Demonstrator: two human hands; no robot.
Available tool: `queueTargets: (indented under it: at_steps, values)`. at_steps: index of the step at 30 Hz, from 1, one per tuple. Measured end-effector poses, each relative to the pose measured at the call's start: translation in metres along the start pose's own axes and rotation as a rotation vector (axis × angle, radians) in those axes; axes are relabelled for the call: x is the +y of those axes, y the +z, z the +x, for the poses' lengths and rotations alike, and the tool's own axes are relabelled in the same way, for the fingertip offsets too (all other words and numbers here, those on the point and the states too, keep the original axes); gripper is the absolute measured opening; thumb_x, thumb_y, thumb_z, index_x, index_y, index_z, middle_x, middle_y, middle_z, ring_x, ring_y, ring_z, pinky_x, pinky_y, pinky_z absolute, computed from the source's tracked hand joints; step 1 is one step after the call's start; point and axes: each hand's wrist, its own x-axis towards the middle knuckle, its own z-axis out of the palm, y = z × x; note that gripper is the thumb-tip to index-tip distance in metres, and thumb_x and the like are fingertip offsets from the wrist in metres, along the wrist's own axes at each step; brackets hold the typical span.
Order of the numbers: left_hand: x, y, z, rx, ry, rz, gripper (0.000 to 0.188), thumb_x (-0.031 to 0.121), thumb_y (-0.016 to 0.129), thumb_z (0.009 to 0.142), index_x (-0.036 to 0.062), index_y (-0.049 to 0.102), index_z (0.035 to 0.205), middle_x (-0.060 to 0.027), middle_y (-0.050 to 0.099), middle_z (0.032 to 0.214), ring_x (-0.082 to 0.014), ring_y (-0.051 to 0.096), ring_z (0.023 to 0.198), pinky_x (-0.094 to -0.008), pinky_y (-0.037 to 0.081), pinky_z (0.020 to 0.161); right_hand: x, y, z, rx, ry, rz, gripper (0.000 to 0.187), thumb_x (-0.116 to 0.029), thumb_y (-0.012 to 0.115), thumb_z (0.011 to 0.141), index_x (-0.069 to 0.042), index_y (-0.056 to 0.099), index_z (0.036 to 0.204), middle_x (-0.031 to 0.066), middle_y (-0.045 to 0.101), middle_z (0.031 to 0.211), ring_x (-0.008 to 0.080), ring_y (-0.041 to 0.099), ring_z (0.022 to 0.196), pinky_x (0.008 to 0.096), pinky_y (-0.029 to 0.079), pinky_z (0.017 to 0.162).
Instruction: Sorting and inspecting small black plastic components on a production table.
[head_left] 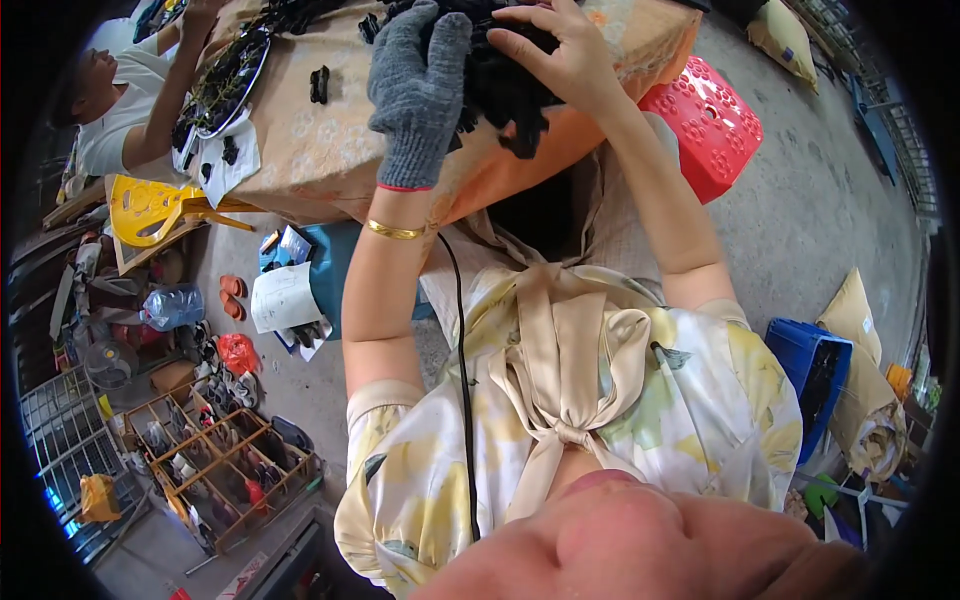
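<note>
On a table covered with an orange floral cloth [300, 150] lies a heap of glossy black pieces [510, 95], part of it draping over the near edge. I cannot make out what the pieces are. My left hand [420, 85], in a grey knitted glove with a red cuff edge, rests at the heap's left side with its fingers stretched out. My bare right hand [572, 60] lies over the heap's right side, thumb and fingers apart. Some fingertips reach the upper picture edge. A small black piece [319, 85] lies alone to the left.
Across the table at left, a person [125, 110] sits by a tray [262, 60] of dark pieces. A yellow chair [150, 210], a red stool [705, 130], a blue crate [808, 375] and a wooden shoe rack [215, 465] stand around. A black cord [463, 350] hangs down my front.
</note>
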Motion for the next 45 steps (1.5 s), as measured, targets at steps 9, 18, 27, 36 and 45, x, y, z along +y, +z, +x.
queueTargets:
  at_steps: [9, 18, 27, 36, 45]
  values:
    - [0.023, 0.015, -0.036, 0.145, 0.087, -0.276, 0.025, 0.014, 0.057, 0.084, 0.0, 0.055, 0.104, -0.0105, 0.056, 0.105, -0.0205, 0.053, 0.097, -0.0293, 0.042, 0.085, 0.005, -0.005, -0.036, 0.033, -0.166, 0.114, 0.022, -0.018, 0.064, 0.074, -0.004, 0.062, 0.091, 0.0141, 0.057, 0.102, 0.0284, 0.055, 0.09, 0.0347, 0.043, 0.078]
    - [0.033, 0.006, -0.095, -0.249, 0.347, 0.033, 0.053, 0.036, 0.058, 0.08, 0.0042, 0.044, 0.12, -0.0201, 0.04, 0.126, -0.0377, 0.036, 0.119, -0.0509, 0.022, 0.101, -0.002, -0.035, -0.086, -0.228, -0.194, 0.123, 0.024, 0.01, 0.052, 0.063, 0.001, 0.057, 0.085, 0.0142, 0.056, 0.1, 0.027, 0.056, 0.087, 0.0335, 0.044, 0.076]
    - [0.041, -0.013, -0.04, -0.239, 0.443, 0.138, 0.049, 0.038, 0.057, 0.079, 0.0068, 0.048, 0.116, -0.0186, 0.041, 0.125, -0.0368, 0.038, 0.117, -0.0485, 0.023, 0.101, 0.043, -0.04, -0.016, -0.022, -0.085, -0.031, 0.02, -0.008, 0.055, 0.077, -0.001, 0.057, 0.096, 0.014, 0.058, 0.105, 0.0256, 0.054, 0.098, 0.0321, 0.042, 0.084]
    - [-0.101, -0.08, 0.034, -0.104, -0.018, 0.542, 0.048, 0.045, 0.051, 0.083, 0.0048, 0.055, 0.109, -0.0158, 0.056, 0.106, -0.0296, 0.05, 0.103, -0.0392, 0.033, 0.092, 0.085, 0.03, 0.075, -0.238, 0.001, 0.022, 0.058, -0.047, 0.052, 0.082, -0.005, 0.046, 0.122, 0.0155, 0.048, 0.121, 0.0264, 0.045, 0.113, 0.0316, 0.034, 0.095]
    - [-0.099, -0.027, 0.08, -0.217, -0.068, 0.27, 0.062, 0.055, 0.045, 0.081, 0.0081, 0.047, 0.122, -0.018, 0.049, 0.119, -0.0303, 0.044, 0.113, -0.037, 0.033, 0.095, 0.062, 0.056, 0.079, -0.354, -0.189, -0.005, 0.044, -0.042, 0.059, 0.078, -0.006, 0.061, 0.104, 0.0139, 0.056, 0.108, 0.0281, 0.05, 0.103, 0.0331, 0.036, 0.093]
